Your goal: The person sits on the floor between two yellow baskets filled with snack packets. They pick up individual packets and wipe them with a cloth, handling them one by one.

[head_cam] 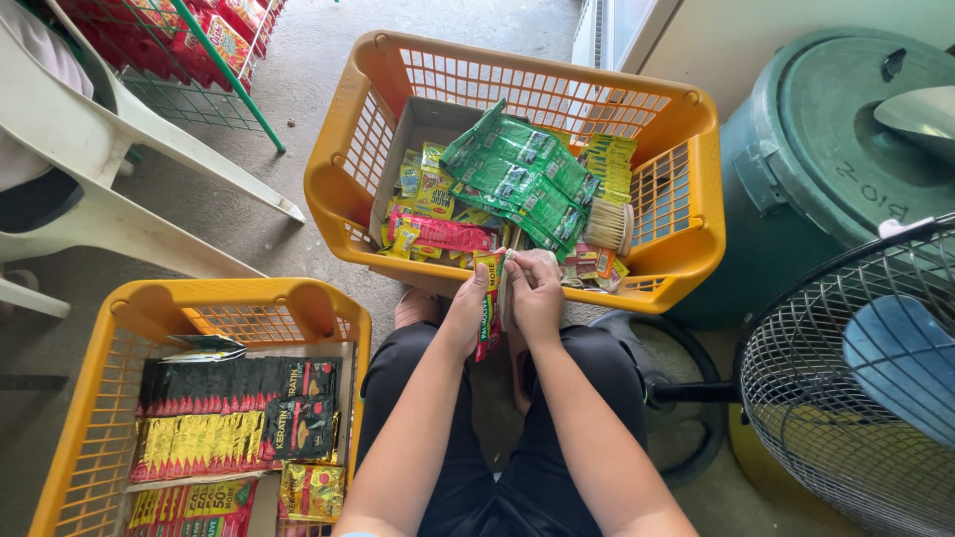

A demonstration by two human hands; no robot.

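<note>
Basket (696,189) of sachets ahead, second basket (90,398) at left, fan (856,388) right, bin (826,149) behind it, chair (109,169) far left

green sachets (522,179) | upper basket; black, yellow sachets (234,418) | lower basket

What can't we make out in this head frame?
- Red-and-green sachet strip: mostly covered by the left hand and right hand.
- Lower yellow plastic basket: cut off by the bottom edge.
- Upper yellow plastic basket: bottom layer buried under green sachet strips.
- White plastic chair: cropped at the left edge.
</note>
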